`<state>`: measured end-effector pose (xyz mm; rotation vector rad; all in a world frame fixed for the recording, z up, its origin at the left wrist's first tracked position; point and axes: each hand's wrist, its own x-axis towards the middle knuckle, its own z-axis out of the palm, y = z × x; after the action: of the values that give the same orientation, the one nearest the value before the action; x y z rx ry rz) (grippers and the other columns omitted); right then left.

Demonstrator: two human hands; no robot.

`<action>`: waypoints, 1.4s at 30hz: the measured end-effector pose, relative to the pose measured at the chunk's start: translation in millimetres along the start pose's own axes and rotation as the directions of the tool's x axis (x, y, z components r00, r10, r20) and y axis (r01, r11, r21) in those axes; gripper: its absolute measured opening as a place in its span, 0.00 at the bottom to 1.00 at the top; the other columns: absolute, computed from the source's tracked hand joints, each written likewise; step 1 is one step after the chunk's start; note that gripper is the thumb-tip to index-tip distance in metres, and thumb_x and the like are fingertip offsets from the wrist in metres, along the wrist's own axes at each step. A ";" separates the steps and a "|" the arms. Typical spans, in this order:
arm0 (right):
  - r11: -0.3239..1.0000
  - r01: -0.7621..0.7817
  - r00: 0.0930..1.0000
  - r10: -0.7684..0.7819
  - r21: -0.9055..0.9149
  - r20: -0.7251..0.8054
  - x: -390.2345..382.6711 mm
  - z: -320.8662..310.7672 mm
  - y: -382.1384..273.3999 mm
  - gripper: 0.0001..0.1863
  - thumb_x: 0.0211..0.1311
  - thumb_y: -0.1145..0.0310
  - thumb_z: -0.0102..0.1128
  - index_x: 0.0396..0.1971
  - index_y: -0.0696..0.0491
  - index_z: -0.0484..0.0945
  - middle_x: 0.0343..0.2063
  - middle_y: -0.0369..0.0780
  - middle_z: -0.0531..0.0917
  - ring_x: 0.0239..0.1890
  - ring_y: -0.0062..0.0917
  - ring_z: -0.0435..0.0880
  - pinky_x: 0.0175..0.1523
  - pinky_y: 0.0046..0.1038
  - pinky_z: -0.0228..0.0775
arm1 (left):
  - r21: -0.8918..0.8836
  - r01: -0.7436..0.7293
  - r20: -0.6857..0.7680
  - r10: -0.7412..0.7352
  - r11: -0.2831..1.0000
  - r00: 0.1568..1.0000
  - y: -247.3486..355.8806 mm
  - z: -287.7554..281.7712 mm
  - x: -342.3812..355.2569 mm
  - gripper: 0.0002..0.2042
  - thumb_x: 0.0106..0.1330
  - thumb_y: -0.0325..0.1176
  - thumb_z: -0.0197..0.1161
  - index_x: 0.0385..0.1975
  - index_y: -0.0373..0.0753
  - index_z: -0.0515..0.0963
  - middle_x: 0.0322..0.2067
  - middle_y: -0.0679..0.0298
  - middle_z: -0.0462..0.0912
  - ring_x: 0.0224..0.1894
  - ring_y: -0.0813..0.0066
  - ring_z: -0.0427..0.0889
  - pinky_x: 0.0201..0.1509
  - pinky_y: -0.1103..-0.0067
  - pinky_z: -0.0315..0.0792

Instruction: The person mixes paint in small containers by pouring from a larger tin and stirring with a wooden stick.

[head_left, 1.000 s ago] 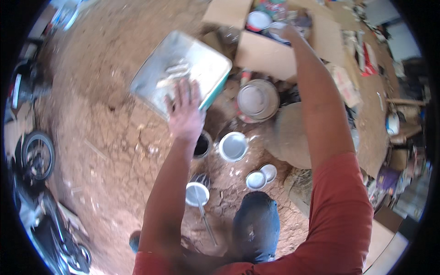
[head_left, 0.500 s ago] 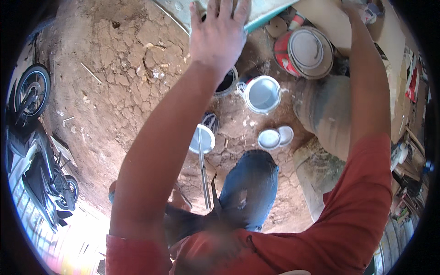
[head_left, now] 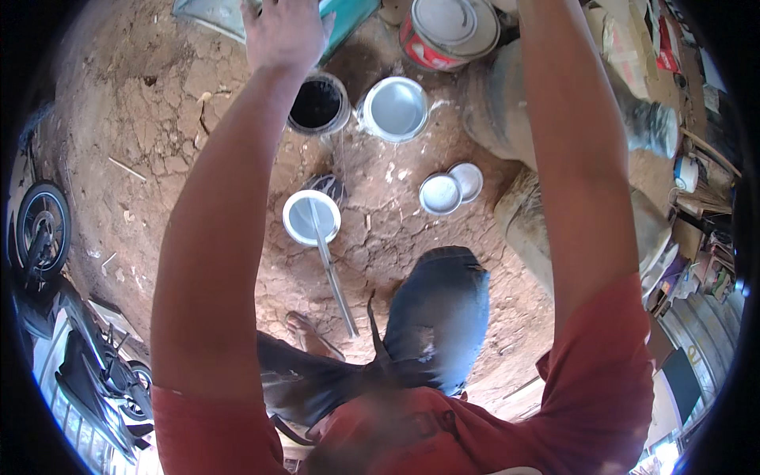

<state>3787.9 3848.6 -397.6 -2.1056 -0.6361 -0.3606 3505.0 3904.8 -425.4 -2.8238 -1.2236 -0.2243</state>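
Observation:
My left hand [head_left: 285, 36] reaches to the top edge, fingers apart, over the teal-sided metal container [head_left: 348, 20]. My right arm runs out of the top right edge, its hand out of view. Below my left hand are an open can with dark contents [head_left: 315, 107] and a pale open can [head_left: 396, 111]. Lower down, a smaller can [head_left: 301, 207] has a long flat stick [head_left: 331, 273] leaning across it. Two round lids [head_left: 439, 195] lie beside it. A red can [head_left: 447, 39] with a lid on top stands at the top.
A large grimy vessel [head_left: 495, 99] and a dirty container [head_left: 526, 229] lie on the cracked dirt floor [head_left: 150, 127] at my right. A motorbike [head_left: 75, 364] and loose wheel or tyre [head_left: 39, 229] are at left. Clutter and corrugated metal [head_left: 697, 332] line the right side.
The view has tipped down toward my lap. The teal container and cardboard box have slid toward or past the top edge, and my right hand has left the picture.

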 end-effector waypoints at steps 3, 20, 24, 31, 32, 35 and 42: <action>0.986 0.078 0.971 -0.042 0.147 -0.236 -45.1 -65.3 -31.0 0.41 0.44 0.57 0.78 0.59 0.56 0.71 0.54 0.51 0.76 0.54 0.34 0.76 0.58 0.32 0.71 | -0.036 -0.029 -0.047 0.028 0.999 0.999 12.8 9.5 6.6 0.41 0.59 0.38 0.69 0.73 0.46 0.57 0.74 0.56 0.58 0.76 0.56 0.56 0.76 0.53 0.54; 0.961 0.232 0.400 -0.233 0.148 0.886 -388.6 -246.1 43.2 0.48 0.36 0.59 0.80 0.63 0.49 0.67 0.64 0.53 0.61 0.67 0.52 0.63 0.71 0.49 0.59 | -0.320 -0.227 -0.333 0.115 0.920 0.936 -40.1 60.8 -174.6 0.45 0.57 0.57 0.71 0.66 0.30 0.63 0.63 0.39 0.65 0.65 0.40 0.66 0.68 0.56 0.62; 0.948 0.312 0.298 -0.159 0.062 0.941 -406.4 -225.4 47.3 0.50 0.38 0.54 0.79 0.66 0.47 0.65 0.67 0.54 0.56 0.69 0.55 0.60 0.73 0.50 0.55 | -0.424 0.041 0.054 -0.019 0.905 0.998 -30.5 86.0 -178.8 0.59 0.46 0.61 0.77 0.70 0.28 0.53 0.62 0.34 0.63 0.68 0.37 0.62 0.70 0.56 0.63; 0.918 0.292 0.383 -0.368 0.267 0.847 -377.8 -185.2 19.8 0.18 0.63 0.60 0.61 0.51 0.49 0.80 0.49 0.47 0.82 0.57 0.47 0.76 0.64 0.47 0.65 | -0.579 0.115 0.044 -0.110 0.807 0.993 -48.5 83.5 -174.9 0.57 0.45 0.50 0.82 0.70 0.30 0.53 0.58 0.37 0.66 0.60 0.40 0.71 0.63 0.60 0.71; 0.938 0.283 0.322 -0.289 0.200 0.901 -372.7 -164.0 11.2 0.15 0.64 0.60 0.59 0.46 0.50 0.82 0.43 0.47 0.83 0.51 0.47 0.79 0.60 0.46 0.68 | -0.611 0.093 -0.008 -0.123 0.786 0.992 -55.7 84.4 -177.6 0.56 0.45 0.50 0.82 0.69 0.30 0.53 0.57 0.37 0.66 0.60 0.41 0.72 0.63 0.60 0.71; 0.936 0.348 0.165 -0.110 0.046 0.980 -377.9 -78.1 10.4 0.18 0.66 0.57 0.53 0.39 0.56 0.85 0.36 0.50 0.86 0.41 0.49 0.85 0.50 0.45 0.76 | -0.611 0.168 -0.007 -0.218 0.773 0.976 -82.1 70.0 -194.2 0.56 0.45 0.51 0.81 0.69 0.29 0.53 0.57 0.39 0.65 0.60 0.42 0.71 0.65 0.60 0.70; 0.924 0.265 0.242 0.212 -0.275 0.947 -404.0 12.5 -0.4 0.19 0.59 0.59 0.65 0.45 0.58 0.85 0.46 0.54 0.85 0.52 0.46 0.85 0.55 0.43 0.78 | -0.555 0.342 0.084 -0.358 0.759 0.930 -121.8 60.4 -235.5 0.58 0.44 0.54 0.81 0.69 0.26 0.53 0.59 0.41 0.63 0.64 0.44 0.66 0.68 0.61 0.66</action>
<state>3454.0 3735.2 -595.1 -2.5506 -1.4133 1.1019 3263.9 3824.8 -522.4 -2.9789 -1.9616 -0.7608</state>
